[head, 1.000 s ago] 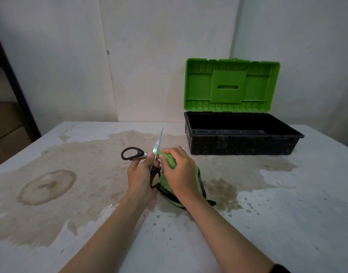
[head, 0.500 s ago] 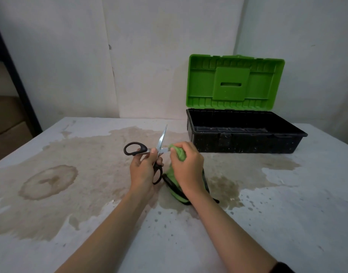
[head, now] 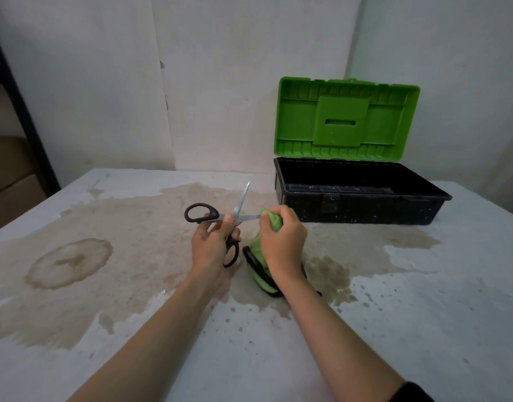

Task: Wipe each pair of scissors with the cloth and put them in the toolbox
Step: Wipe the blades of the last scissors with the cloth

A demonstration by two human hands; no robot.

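Observation:
My left hand [head: 213, 246] holds a pair of black-handled scissors [head: 240, 203] near the pivot, its blades spread apart; one blade points up and away, the other points right. My right hand [head: 281, 242] grips a green cloth [head: 271, 220] with a black edge, bunched round the tip of the right-pointing blade. The cloth's lower end trails onto the table under my wrist. The toolbox [head: 362, 206], with a black base and a raised green lid [head: 343, 120], stands open behind and to the right of my hands. Its inside is dark.
The white table [head: 423, 300] has large brown stains across its left and middle. A white wall stands close behind the table. A dark post and cardboard boxes [head: 8, 181] are at the far left, off the table.
My right hand with the cloth has slid outward along the right-pointing blade toward its tip. The scissors and my left hand have stayed nearly in place.

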